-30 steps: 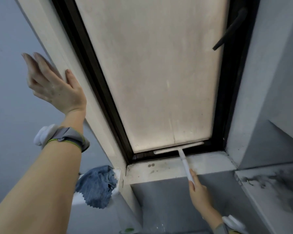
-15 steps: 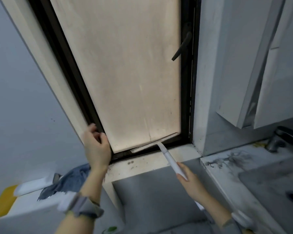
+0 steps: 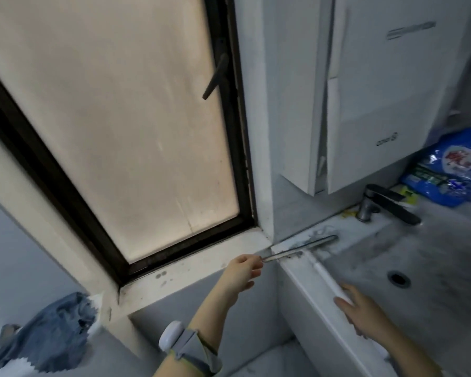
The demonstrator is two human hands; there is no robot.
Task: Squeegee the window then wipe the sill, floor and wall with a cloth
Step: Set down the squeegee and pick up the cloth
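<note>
My left hand (image 3: pixel 244 271) pinches the squeegee (image 3: pixel 299 247) blade tip, right hand (image 3: pixel 365 314) flat on its handle; best laid stable at the bench (image 3: pixel 307 303) corner.

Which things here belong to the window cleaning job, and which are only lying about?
For the job: squeegee, pinched by the left hand, under the right hand; window glass; sill; blue cloth.
Just lying about: faucet; blue bag; sink; white cabinet.

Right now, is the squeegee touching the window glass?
No, the squeegee lies on the sink edge, to the right of the window glass.
</note>
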